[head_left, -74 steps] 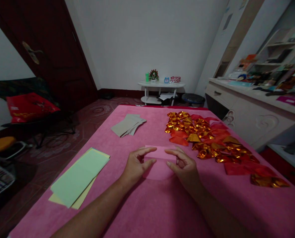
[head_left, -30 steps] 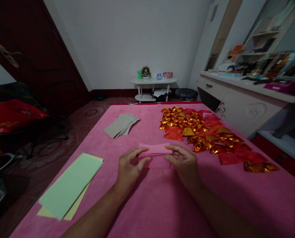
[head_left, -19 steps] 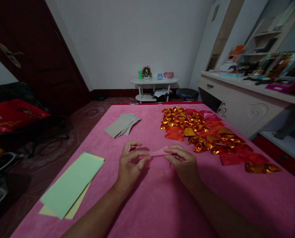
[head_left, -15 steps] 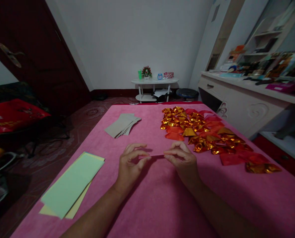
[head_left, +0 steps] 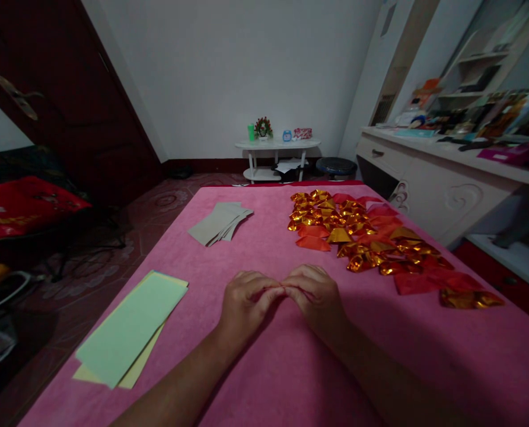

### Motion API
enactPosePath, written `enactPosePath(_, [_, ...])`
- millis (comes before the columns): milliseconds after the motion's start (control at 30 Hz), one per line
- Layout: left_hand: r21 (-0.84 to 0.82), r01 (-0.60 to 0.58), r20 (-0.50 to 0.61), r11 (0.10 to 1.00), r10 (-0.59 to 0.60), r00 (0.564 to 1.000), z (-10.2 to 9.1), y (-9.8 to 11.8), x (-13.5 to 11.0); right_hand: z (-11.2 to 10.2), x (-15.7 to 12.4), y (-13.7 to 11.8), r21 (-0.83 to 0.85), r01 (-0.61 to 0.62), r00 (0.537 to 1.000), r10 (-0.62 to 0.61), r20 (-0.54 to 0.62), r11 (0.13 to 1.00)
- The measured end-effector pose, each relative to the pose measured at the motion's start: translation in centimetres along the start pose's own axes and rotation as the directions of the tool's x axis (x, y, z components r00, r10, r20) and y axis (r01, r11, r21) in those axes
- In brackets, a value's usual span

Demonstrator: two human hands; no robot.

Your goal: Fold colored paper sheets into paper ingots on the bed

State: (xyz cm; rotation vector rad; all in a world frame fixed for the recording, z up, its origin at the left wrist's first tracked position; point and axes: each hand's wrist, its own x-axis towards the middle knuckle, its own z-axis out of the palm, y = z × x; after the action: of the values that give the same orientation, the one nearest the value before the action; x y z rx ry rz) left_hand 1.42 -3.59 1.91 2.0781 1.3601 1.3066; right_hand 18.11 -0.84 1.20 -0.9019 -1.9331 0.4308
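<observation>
My left hand and my right hand meet over the middle of the pink cloth, thumbs and fingertips pinched together. Between them is a thin pink piece of paper, seen edge-on a moment ago and now hidden by the fingers. To the right of my hands lie many folded paper ingots, among them a shiny gold one and an orange-red one. On the left is a stack of pale green sheets with yellow ones beneath. Farther off lies a fanned pile of grey paper.
Beyond the cloth stands a small white table with a plant, a green cup and other small items. A cluttered white dresser is at the right. A red bag rests on a chair at the left, by a dark door.
My hands have come closer together until their fingertips meet. The pink paper that spanned the gap between them is now covered by the fingers.
</observation>
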Motion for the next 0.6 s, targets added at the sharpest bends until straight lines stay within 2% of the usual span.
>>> enactPosePath(100, [0.103,-0.060,0.002,0.993,0.060,0.998,-0.1,-0.1,-0.1,-0.1,0.0,0.2,-0.028,0.024,0.999,-0.023,0.032,0.999])
enactPosePath(167, [0.119,-0.033,-0.035,0.992,0.038,0.999,-0.2,-0.1,0.0,-0.1,0.1,0.4,-0.038,0.029,0.999,-0.028,0.029,0.999])
enactPosePath(400, [-0.096,0.192,-0.036,0.977,-0.196,0.980,-0.4,-0.5,0.3,-0.6,0.5,1.0,0.036,-0.123,0.992,0.123,-0.001,0.992])
enactPosePath(600, [-0.214,0.379,-0.066,0.901,-0.400,0.914,-0.7,-0.7,0.7,-1.1,0.7,1.5,0.116,-0.198,0.980,0.198,0.015,0.973])
